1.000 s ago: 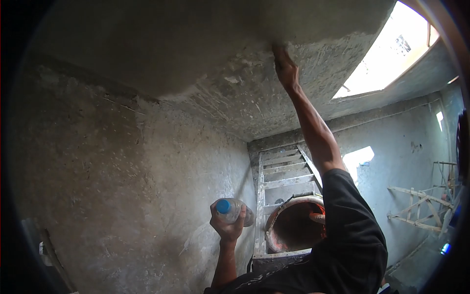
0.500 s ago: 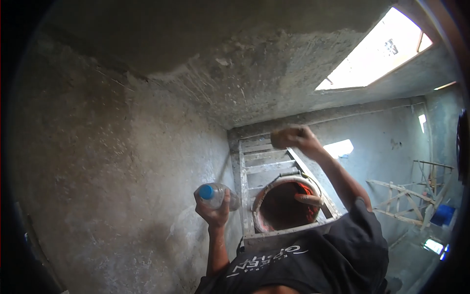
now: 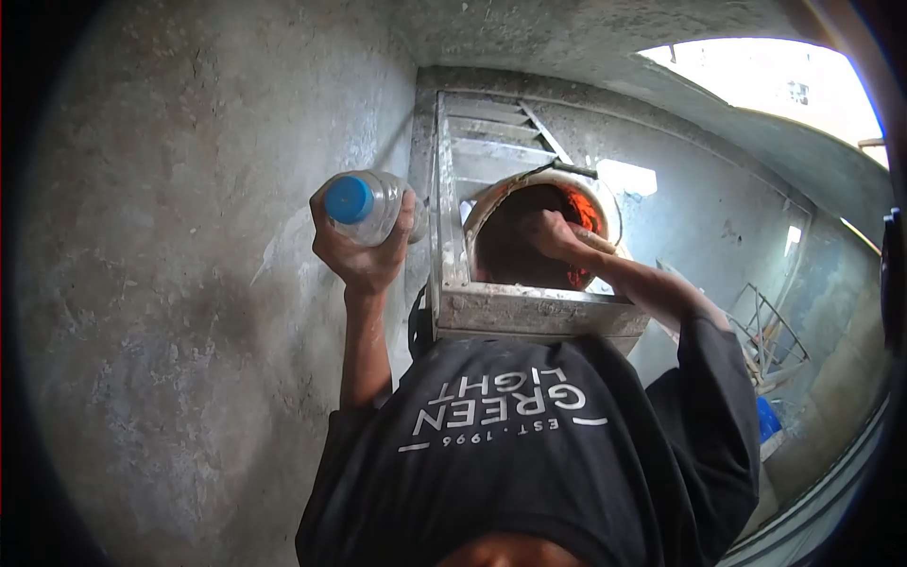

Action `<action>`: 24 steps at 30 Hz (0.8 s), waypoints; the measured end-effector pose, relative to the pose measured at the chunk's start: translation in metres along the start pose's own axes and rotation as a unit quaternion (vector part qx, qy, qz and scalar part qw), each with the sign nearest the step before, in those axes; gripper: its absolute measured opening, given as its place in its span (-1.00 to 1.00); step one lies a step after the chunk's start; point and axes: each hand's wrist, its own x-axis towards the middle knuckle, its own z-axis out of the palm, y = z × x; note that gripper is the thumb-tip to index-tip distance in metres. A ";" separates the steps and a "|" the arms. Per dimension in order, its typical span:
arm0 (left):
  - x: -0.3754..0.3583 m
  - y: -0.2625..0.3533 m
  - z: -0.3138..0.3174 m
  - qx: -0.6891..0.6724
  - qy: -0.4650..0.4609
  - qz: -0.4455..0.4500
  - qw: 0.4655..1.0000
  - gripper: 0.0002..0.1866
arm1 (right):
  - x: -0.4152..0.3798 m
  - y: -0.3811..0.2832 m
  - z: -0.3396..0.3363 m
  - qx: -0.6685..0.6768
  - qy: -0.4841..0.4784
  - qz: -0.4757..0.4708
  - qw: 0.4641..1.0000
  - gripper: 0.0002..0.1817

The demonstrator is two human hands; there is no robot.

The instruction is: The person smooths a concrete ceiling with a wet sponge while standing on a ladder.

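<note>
My left hand (image 3: 364,250) is wrapped round a clear plastic bottle (image 3: 385,210) with a blue cap, held up beside the wall. On the right, my right hand (image 3: 553,233) reaches into a round bucket (image 3: 484,203) with an orange-red inner side and dark contents. Its fingers are bent together, and anything between them is too hard to make out. A pale handle (image 3: 593,240) leans at the bucket's right side, partly behind my right wrist. The bucket sits at the top of a ladder (image 3: 529,300).
A bare plaster wall (image 3: 189,236) rises close on the left. Bright openings show in the ceiling and far wall. At the lower right are a wooden frame (image 3: 765,345) and a blue object (image 3: 768,419).
My right hand has come down from above the ladder into the bucket. The view has tilted down, showing more of the shirt. My left hand still holds the bottle.
</note>
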 end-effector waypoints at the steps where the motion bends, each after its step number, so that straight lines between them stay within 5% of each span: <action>1: -0.003 0.001 -0.004 0.007 -0.003 -0.008 1.000 -0.50 | 0.004 -0.004 0.018 -0.040 -0.004 -0.017 0.999 -0.80; 3: -0.005 0.000 -0.006 0.009 0.011 -0.016 1.000 -0.47 | 0.022 0.018 0.058 -0.065 -0.019 -0.042 0.997 -0.76; 6: -0.007 -0.005 -0.012 0.040 0.013 -0.004 0.999 -0.45 | 0.034 0.045 0.109 -0.022 0.081 -0.027 0.996 -0.70; 10: -0.007 -0.005 -0.014 0.049 0.010 -0.029 0.998 -0.44 | 0.057 0.104 0.183 -0.054 0.018 0.010 0.998 -0.68; 12: -0.006 -0.009 -0.015 0.056 0.007 -0.026 0.998 -0.41 | 0.052 0.140 0.224 -0.173 0.103 -0.081 0.976 -0.70; 15: -0.004 -0.010 -0.011 0.061 0.003 -0.015 0.998 -0.41 | 0.038 0.081 0.142 -0.074 -0.051 -0.094 0.991 -0.74; 18: -0.004 -0.008 -0.008 0.053 -0.001 -0.012 0.999 -0.42 | 0.034 0.078 0.139 -0.065 -0.093 -0.076 0.991 -0.75; 24: -0.006 -0.014 -0.011 0.056 -0.007 -0.006 0.998 -0.40 | 0.040 0.070 0.127 -0.014 -0.045 -0.113 0.993 -0.79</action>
